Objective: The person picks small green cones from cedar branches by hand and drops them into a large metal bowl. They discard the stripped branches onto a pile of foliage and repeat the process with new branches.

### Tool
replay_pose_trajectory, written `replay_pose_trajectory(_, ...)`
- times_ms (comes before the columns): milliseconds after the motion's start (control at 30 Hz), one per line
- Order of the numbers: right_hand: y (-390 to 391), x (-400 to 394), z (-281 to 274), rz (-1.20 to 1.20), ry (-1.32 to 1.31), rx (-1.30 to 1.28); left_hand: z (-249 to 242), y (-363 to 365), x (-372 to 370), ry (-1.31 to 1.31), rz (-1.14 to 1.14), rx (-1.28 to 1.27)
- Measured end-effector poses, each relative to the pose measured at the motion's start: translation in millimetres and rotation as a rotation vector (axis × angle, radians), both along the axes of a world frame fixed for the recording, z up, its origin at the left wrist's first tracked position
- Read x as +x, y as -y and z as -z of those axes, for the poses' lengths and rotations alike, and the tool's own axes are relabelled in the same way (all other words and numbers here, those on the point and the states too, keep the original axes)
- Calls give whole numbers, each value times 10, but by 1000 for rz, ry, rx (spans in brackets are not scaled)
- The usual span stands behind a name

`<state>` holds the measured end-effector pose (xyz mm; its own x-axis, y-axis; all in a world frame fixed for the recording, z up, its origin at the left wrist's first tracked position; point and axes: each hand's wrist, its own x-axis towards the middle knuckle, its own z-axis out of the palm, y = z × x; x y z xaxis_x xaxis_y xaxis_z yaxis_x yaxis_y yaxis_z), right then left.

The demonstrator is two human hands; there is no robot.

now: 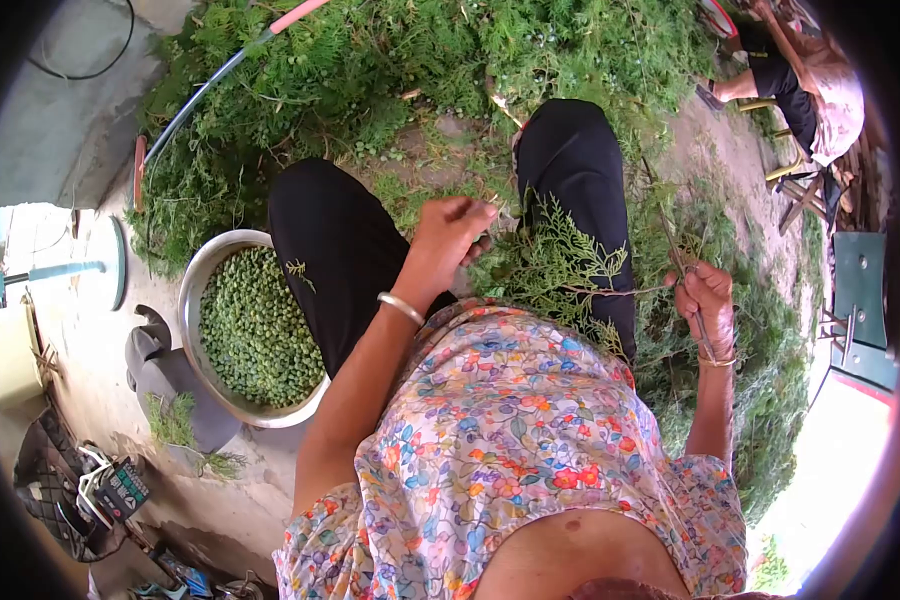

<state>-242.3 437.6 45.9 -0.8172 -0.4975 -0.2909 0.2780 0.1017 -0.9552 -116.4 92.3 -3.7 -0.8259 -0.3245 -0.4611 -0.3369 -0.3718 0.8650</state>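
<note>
My right hand (705,295), right of centre, grips a leafy green sprig (585,258) that spreads leftward over my leg (573,150). Mid-frame, my left hand's (450,238) fingers are curled narrow; I can't tell whether they hold anything. A metal bowl (188,310) of green berries (255,330) stands at left. Cut greenery (370,60) heaps across the top; another person (835,105) is upper right.

- Stretches the left forearm (365,375) diagonally from the lower left toward the centre of the frame.
- Holds the left hand (450,240) just above the frame's centre, back of the hand facing the camera, fingers curled.
- Stands the right forearm (712,415) nearly upright at the right of the frame.
- Bends the right hand (705,298) into a grip, right of centre.
- Holds both hands well apart, between frame centre and right.
</note>
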Motion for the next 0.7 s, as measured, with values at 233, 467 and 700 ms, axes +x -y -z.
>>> replay_pose_trajectory(233, -63, 44, 135, 48, 52, -49, 222, -16, -324, 30, 267, 69)
replay_pose_trajectory(467, -145, 114, 349, 134, 193, -150, 363, 45, -234, 5, -124, 337)
replay_pose_trajectory(700, -207, 177, 476, 196, 268, -190, 364, 356, -60, -180, -266, 666)
